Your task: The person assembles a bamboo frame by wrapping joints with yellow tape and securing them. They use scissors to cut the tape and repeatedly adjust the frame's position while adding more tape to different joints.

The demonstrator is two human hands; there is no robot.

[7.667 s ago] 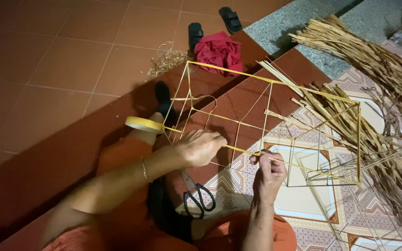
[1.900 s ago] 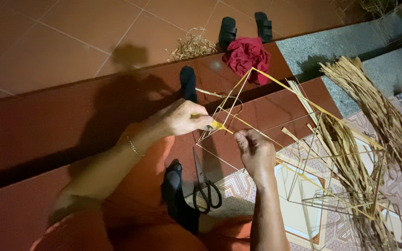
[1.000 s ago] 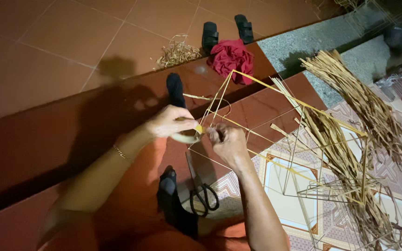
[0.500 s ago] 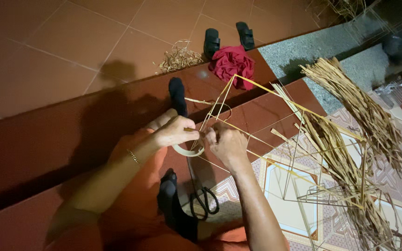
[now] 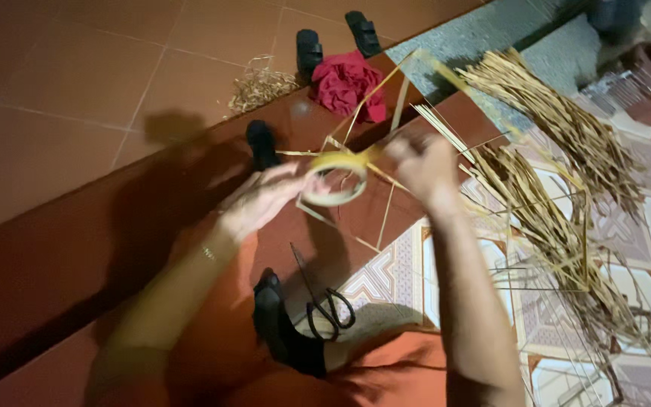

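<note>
Left hand [image 5: 261,202] gripping tape roll [image 5: 333,179], right hand [image 5: 420,160] closed on stick frame [image 5: 386,113], scissors [image 5: 324,301] on floor below, straw [image 5: 559,188] at right.

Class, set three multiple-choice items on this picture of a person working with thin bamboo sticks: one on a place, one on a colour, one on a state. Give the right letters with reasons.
1. Where do the black-handled scissors lie?
A. on the red floor below the hands
B. on the dry straw bundle
C. in the right hand

2. What colour is the crumpled cloth near the two black sandals?
A. blue
B. red
C. white

3. What is the state of the yellowish ring-shaped tape roll?
A. lying flat on the tiles
B. hanging from a wall
C. held up between the hands

Answers:
1 A: the scissors rest on the floor below the hands, near the person's orange lap.
2 B: the cloth is plainly red.
3 C: the left hand holds the roll beside the right hand, at the thin bamboo stick frame.
</note>
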